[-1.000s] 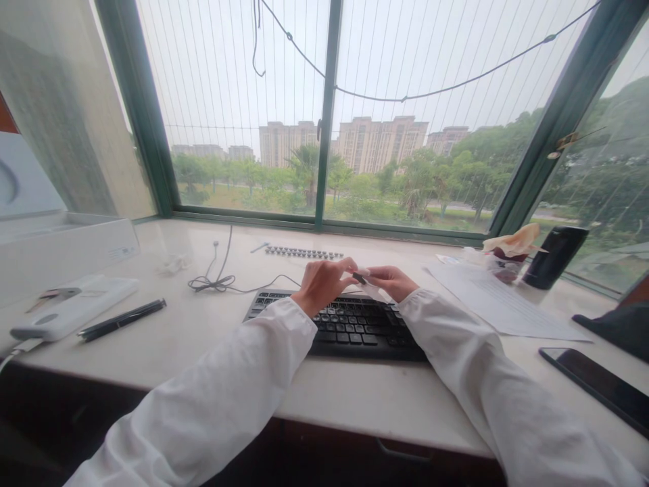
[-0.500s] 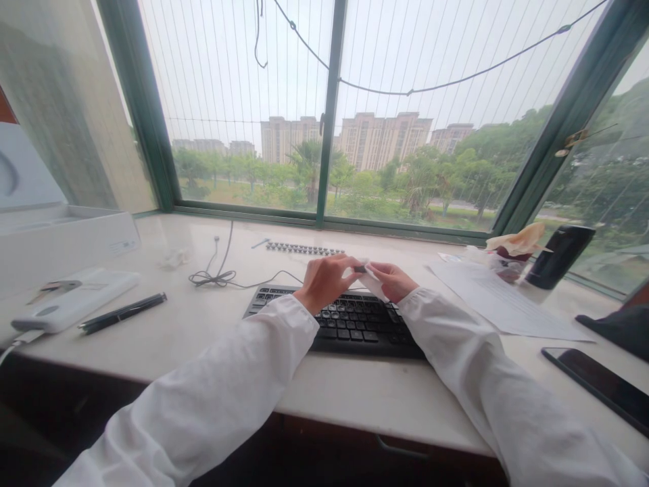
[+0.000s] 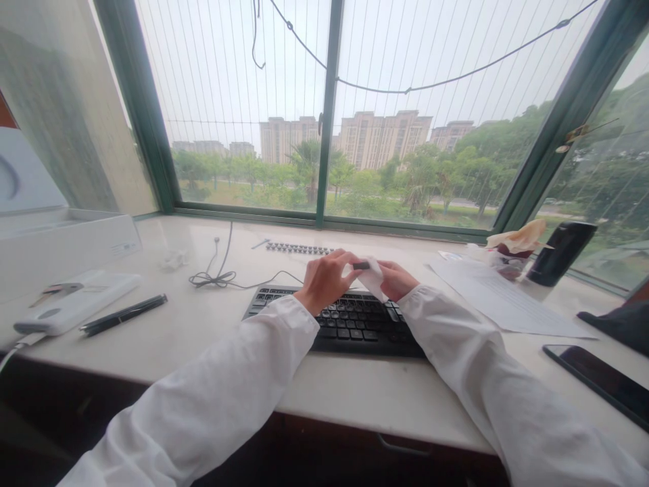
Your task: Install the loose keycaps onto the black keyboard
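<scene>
Black keycap (image 3: pixel 362 266) sits pinched in the left hand (image 3: pixel 326 280) above the keyboard (image 3: pixel 355 334); the right hand (image 3: pixel 398 279) grips white tissue (image 3: pixel 374 278).

Keyboard (image 3: pixel 355 334) partly hidden, black piece (image 3: pixel 361 266) too small to identify, phone (image 3: pixel 603 382) cut off

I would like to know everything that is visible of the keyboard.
The keyboard is black, apparently plastic, with rows of dark keys and a plain front edge. It lies flat on the white desk. The left hand and right hand are above it; sleeves hide parts, including its right end. Whether a sleeve touches it is unclear.
</scene>
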Action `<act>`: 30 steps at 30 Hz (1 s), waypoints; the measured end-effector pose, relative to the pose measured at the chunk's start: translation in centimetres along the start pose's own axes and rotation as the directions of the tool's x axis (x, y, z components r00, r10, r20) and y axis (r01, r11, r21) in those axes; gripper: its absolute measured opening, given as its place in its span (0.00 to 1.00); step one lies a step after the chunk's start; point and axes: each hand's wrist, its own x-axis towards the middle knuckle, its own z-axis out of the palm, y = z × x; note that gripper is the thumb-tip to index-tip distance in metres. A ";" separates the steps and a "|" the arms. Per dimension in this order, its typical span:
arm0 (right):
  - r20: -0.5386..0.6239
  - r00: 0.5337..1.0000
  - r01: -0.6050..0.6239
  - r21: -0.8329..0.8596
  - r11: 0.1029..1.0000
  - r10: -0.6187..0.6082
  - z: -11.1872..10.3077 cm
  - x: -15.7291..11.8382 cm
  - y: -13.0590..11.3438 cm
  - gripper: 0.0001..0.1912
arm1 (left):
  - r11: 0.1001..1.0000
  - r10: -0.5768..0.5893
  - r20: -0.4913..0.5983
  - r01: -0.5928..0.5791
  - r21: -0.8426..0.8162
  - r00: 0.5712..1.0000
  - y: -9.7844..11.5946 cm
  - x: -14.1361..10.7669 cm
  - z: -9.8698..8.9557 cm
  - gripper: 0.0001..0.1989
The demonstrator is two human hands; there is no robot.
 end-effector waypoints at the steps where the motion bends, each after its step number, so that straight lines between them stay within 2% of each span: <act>1: -0.005 1.000 -0.003 0.019 1.000 0.004 0.1 -0.1 -0.1 0.20 | 1.000 0.005 -0.008 -0.005 -0.009 1.000 0.1 0.0 -0.1 0.08; 8: -0.045 0.999 0.004 0.023 1.000 -0.003 0.2 0.0 -0.4 0.20 | 0.996 0.019 -0.057 -0.024 -0.086 0.998 0.5 0.0 -0.2 0.10; 12: -0.046 0.999 0.004 0.000 1.000 -0.004 0.5 -0.1 -0.1 0.23 | 0.996 0.012 -0.053 -0.016 -0.091 0.999 0.5 0.0 -0.3 0.10; 16: -0.030 0.998 0.062 -0.037 0.997 -0.063 0.7 -0.3 -0.1 0.25 | 0.997 0.024 -0.056 -0.028 -0.078 0.998 0.6 -0.1 -0.3 0.10; 19: -0.075 0.995 0.061 -0.094 0.994 -0.068 0.3 -0.3 -0.1 0.22 | 0.997 0.033 -0.043 -0.036 -0.069 0.999 0.5 -0.2 -0.2 0.09; 23: -0.196 0.980 -0.003 -0.177 0.984 -0.033 -0.3 -0.1 0.1 0.24 | 0.997 0.043 -0.021 -0.044 -0.068 0.999 0.3 -0.3 0.0 0.07; 30: -0.181 0.983 0.009 -0.145 0.989 -0.035 -0.5 -0.1 0.1 0.21 | 0.985 -0.012 -0.010 0.010 -0.171 1.000 0.5 0.0 0.0 0.08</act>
